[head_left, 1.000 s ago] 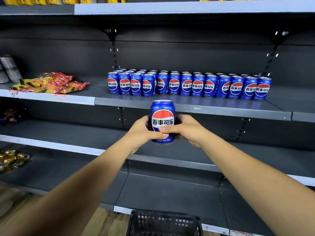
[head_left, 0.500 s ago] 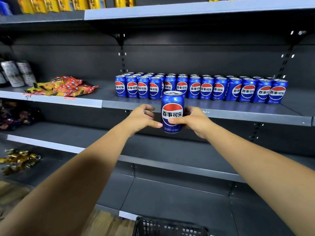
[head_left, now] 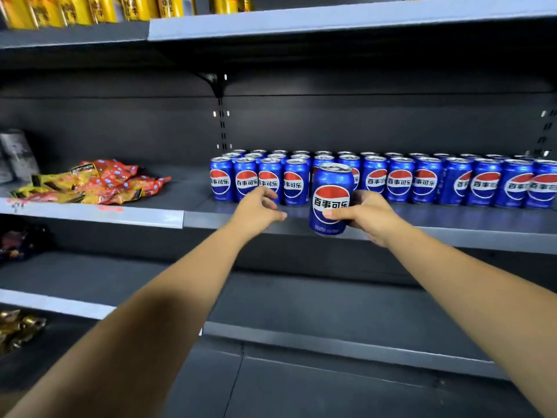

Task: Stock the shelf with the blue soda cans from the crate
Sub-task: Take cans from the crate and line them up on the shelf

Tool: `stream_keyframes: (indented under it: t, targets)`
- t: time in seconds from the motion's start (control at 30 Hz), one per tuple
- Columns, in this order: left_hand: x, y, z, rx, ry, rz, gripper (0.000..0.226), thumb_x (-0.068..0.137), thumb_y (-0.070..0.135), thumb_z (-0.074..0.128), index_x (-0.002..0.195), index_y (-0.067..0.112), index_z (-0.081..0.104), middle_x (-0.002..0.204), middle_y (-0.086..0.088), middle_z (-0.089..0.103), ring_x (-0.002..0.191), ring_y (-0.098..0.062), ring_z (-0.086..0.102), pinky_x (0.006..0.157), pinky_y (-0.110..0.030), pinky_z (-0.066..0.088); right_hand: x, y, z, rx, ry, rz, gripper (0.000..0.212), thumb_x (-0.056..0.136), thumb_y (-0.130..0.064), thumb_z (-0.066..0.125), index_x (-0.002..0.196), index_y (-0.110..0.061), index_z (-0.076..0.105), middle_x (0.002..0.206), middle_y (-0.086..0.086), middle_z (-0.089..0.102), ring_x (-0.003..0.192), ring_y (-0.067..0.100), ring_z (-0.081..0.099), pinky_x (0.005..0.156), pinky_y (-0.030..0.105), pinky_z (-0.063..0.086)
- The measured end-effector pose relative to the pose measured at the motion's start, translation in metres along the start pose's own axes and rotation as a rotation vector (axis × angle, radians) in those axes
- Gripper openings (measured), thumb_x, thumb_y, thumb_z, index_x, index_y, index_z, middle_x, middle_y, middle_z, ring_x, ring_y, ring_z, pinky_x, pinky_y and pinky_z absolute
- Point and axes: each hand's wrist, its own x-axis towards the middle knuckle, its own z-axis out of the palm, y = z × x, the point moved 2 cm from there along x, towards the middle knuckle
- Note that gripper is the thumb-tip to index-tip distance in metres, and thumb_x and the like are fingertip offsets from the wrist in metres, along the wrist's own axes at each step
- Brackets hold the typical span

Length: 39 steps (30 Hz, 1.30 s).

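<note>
Right hand (head_left: pixel 366 217) grips one round blue metal soda can (head_left: pixel 331 198), upright, at the front lip of the grey metal shelf (head_left: pixel 452 233). Left hand (head_left: pixel 259 208) at 9 o'clock of it, loose, holds nothing. Placing step, I think; next, set it down w/ the blue can rows (head_left: pixel 401 179) at 12. Labels read 百事可乐.

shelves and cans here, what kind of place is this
Most likely a shop aisle: tiered metal shelves, a row of identical blue cans facing outward, snack packets beside them, and the right hand adding another can.
</note>
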Motion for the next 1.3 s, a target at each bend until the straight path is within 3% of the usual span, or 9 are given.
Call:
stream_keyframes:
  t: [0.13, 0.27, 0.37, 0.47, 0.6, 0.8, 0.97, 1.17, 1.3]
  targets:
    - [0.050, -0.025, -0.001, 0.025, -0.014, 0.025, 0.024, 0.079, 0.004, 0.071, 0.086, 0.018, 0.054, 0.074, 0.002, 0.054, 0.077, -0.015, 0.052, 0.085, -0.034, 0.048, 0.037, 0.002, 0.011, 0.021, 0.066, -0.004, 0.051, 0.068, 0.002, 0.078, 0.115, -0.002, 0.060, 0.110, 0.009, 0.068, 0.102, 0.021, 0.065, 0.082, 0.031, 0.052]
    - [0.082, -0.039, -0.004, 0.046, -0.063, 0.056, 0.019, 0.083, 0.005, 0.067, 0.098, 0.011, 0.057, 0.073, 0.003, 0.057, 0.071, -0.009, 0.053, 0.073, -0.025, 0.044, 0.065, 0.008, 0.017, -0.012, 0.142, 0.025, 0.049, 0.068, 0.000, 0.080, 0.112, -0.005, 0.060, 0.107, 0.006, 0.068, 0.100, 0.019, 0.064, 0.085, 0.031, 0.051]
    - [0.100, -0.047, -0.003, 0.026, -0.096, 0.064, 0.017, 0.085, 0.003, 0.064, 0.099, 0.010, 0.057, 0.075, 0.002, 0.059, 0.079, -0.013, 0.057, 0.079, -0.027, 0.046, 0.083, 0.019, 0.020, 0.003, 0.190, 0.057, 0.044, 0.069, 0.000, 0.079, 0.108, -0.007, 0.061, 0.106, 0.006, 0.068, 0.101, 0.020, 0.063, 0.088, 0.033, 0.050]
    - [0.114, -0.060, -0.002, 0.031, -0.123, 0.035, 0.016, 0.086, 0.004, 0.063, 0.100, 0.010, 0.056, 0.079, -0.001, 0.060, 0.081, -0.015, 0.057, 0.074, -0.024, 0.046, 0.099, 0.028, 0.021, -0.017, 0.222, 0.080, 0.046, 0.068, 0.002, 0.080, 0.109, -0.007, 0.061, 0.106, 0.005, 0.068, 0.102, 0.020, 0.063, 0.091, 0.034, 0.050]
    - [0.131, -0.080, -0.005, 0.001, -0.150, -0.020, 0.015, 0.086, 0.002, 0.062, 0.095, 0.011, 0.054, 0.069, 0.001, 0.054, 0.081, -0.019, 0.055, 0.089, -0.033, 0.046, 0.115, 0.037, 0.019, -0.047, 0.257, 0.124, 0.049, 0.070, 0.003, 0.077, 0.116, -0.002, 0.059, 0.111, 0.007, 0.067, 0.105, 0.021, 0.061, 0.092, 0.034, 0.048]
    - [0.149, -0.091, -0.011, -0.067, -0.111, -0.084, 0.014, 0.085, 0.004, 0.065, 0.096, 0.009, 0.058, 0.075, -0.002, 0.056, 0.069, -0.010, 0.052, 0.066, -0.018, 0.041, 0.131, 0.040, 0.023, -0.014, 0.295, 0.142, 0.050, 0.075, 0.007, 0.072, 0.120, -0.002, 0.053, 0.112, 0.008, 0.064, 0.104, 0.020, 0.059, 0.086, 0.029, 0.044]
    - [0.152, -0.099, -0.007, -0.132, -0.087, -0.124, 0.015, 0.084, 0.005, 0.067, 0.082, 0.016, 0.056, 0.074, -0.004, 0.056, 0.074, -0.017, 0.054, 0.079, -0.030, 0.044, 0.145, 0.045, 0.023, -0.012, 0.330, 0.120, 0.066, 0.077, 0.005, 0.072, 0.133, -0.005, 0.038, 0.117, 0.004, 0.058, 0.104, 0.017, 0.054, 0.088, 0.027, 0.040]
    - [0.154, -0.101, -0.005, -0.151, -0.054, -0.127, 0.017, 0.083, 0.004, 0.067, 0.081, 0.017, 0.055, 0.071, -0.003, 0.054, 0.070, -0.015, 0.053, 0.073, -0.024, 0.043, 0.155, 0.054, 0.019, -0.111, 0.331, 0.118, 0.054, 0.081, -0.006, 0.072, 0.129, -0.008, 0.049, 0.119, 0.005, 0.058, 0.107, 0.017, 0.053, 0.090, 0.028, 0.042]
    - [0.150, -0.097, -0.004, -0.119, -0.059, -0.122, 0.016, 0.082, 0.004, 0.068, 0.086, 0.015, 0.056, 0.066, 0.001, 0.050, 0.069, -0.012, 0.051, 0.073, -0.023, 0.042, 0.153, 0.059, 0.026, -0.137, 0.359, 0.143, 0.063, 0.083, -0.008, 0.071, 0.139, -0.010, 0.042, 0.127, 0.006, 0.056, 0.117, 0.019, 0.051, 0.094, 0.028, 0.041]
